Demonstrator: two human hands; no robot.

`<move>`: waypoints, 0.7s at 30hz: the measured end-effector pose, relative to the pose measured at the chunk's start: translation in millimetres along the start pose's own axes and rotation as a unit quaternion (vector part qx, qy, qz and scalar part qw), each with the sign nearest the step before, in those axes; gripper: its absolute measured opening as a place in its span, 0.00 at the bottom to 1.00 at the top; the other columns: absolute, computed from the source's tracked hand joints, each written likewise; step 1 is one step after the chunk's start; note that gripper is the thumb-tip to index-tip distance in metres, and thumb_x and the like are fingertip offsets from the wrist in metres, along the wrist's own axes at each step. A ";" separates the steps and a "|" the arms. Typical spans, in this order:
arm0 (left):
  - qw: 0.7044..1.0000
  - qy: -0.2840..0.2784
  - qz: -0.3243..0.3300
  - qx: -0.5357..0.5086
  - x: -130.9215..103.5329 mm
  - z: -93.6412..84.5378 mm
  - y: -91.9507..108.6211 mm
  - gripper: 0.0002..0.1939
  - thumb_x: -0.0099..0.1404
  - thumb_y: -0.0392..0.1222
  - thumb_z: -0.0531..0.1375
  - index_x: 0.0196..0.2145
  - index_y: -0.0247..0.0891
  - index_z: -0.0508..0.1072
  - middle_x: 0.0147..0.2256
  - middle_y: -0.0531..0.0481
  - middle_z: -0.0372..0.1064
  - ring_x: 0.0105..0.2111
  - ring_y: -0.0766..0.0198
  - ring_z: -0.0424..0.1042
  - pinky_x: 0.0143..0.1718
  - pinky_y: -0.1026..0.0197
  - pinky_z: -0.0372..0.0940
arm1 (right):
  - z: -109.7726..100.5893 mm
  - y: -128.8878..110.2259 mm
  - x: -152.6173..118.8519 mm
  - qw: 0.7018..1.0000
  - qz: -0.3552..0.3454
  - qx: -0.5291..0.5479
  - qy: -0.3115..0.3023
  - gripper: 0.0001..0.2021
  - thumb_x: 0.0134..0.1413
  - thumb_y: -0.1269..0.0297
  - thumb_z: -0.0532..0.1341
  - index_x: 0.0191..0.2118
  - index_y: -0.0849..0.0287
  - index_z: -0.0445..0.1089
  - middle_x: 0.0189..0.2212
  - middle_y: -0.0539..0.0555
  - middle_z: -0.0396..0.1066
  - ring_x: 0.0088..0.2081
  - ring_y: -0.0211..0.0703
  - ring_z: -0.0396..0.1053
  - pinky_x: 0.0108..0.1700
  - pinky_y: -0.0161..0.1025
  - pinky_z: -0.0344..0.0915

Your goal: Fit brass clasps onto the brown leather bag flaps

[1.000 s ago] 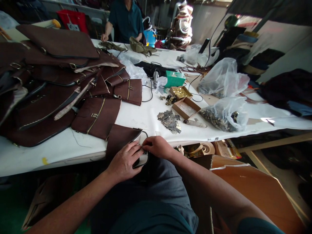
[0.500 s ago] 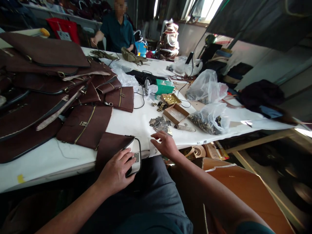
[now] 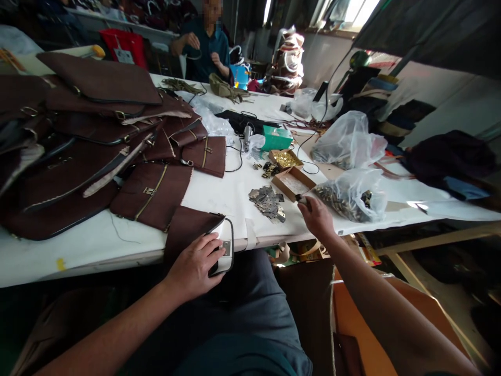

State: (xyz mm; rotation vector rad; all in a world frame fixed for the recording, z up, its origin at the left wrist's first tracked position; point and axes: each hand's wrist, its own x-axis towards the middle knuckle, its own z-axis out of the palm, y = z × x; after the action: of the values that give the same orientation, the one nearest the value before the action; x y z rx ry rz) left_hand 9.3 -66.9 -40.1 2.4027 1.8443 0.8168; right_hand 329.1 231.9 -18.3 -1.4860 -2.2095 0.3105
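My left hand (image 3: 195,267) grips the near end of a brown bag piece (image 3: 188,224) at the table's front edge, fingers on its pale, dark-edged flap (image 3: 228,235). A small metal plate (image 3: 226,247) lies on that flap beside the fingertips. Farther right, my right hand (image 3: 318,216) is closed around a small tool, its dark tip (image 3: 300,199) showing at the fingers and the rest hidden. The tool is just in front of an open cardboard box (image 3: 293,184). Left of this hand lies a pile of flat metal plates (image 3: 267,202).
Brown bags (image 3: 90,130) are heaped at the left. Behind the plates stand a box of gold-coloured parts (image 3: 285,159) and a green box (image 3: 276,138). Plastic bags (image 3: 350,193) lie at the right. A person (image 3: 207,47) is across the table (image 3: 219,196).
My right hand has moved right from beside the plates and closed on the tool. My left hand keeps its hold. The view has shifted; the person across has raised both hands.
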 end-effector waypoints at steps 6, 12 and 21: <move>1.000 -0.004 0.002 -0.004 1.4 -1.4 0.1 0.20 0.64 0.43 0.70 0.53 0.38 0.81 0.55 0.39 0.78 0.63 0.41 0.70 0.66 0.39 0.69 | 15.0 -124.6 -49.2 0.756 0.149 0.637 -0.034 0.21 0.63 0.41 0.56 0.47 0.53 0.69 0.34 0.51 0.72 0.30 0.44 0.71 0.33 0.41 0.71; 1.000 -0.017 -0.013 -0.005 1.8 -1.2 0.6 0.21 0.63 0.44 0.71 0.53 0.37 0.81 0.55 0.38 0.78 0.64 0.40 0.69 0.67 0.38 0.67 | 57.6 -225.1 -55.7 0.637 0.195 0.737 -0.116 0.23 0.55 0.39 0.68 0.32 0.54 0.65 0.22 0.45 0.64 0.20 0.36 0.62 0.23 0.35 0.63; 0.999 -0.022 -0.019 -0.032 0.9 0.9 -5.9 0.18 0.65 0.43 0.69 0.52 0.38 0.81 0.53 0.39 0.78 0.64 0.41 0.68 0.69 0.38 0.64 | 87.9 -244.6 -58.4 0.740 0.138 0.648 -0.111 0.28 0.55 0.37 0.70 0.26 0.53 0.58 0.17 0.42 0.59 0.17 0.33 0.55 0.20 0.34 0.55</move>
State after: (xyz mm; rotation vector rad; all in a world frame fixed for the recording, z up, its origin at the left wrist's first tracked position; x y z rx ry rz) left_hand 4.4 -64.0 -42.3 2.3220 1.8125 0.8017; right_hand 105.2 88.1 -4.5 -0.8783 -1.1861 1.7473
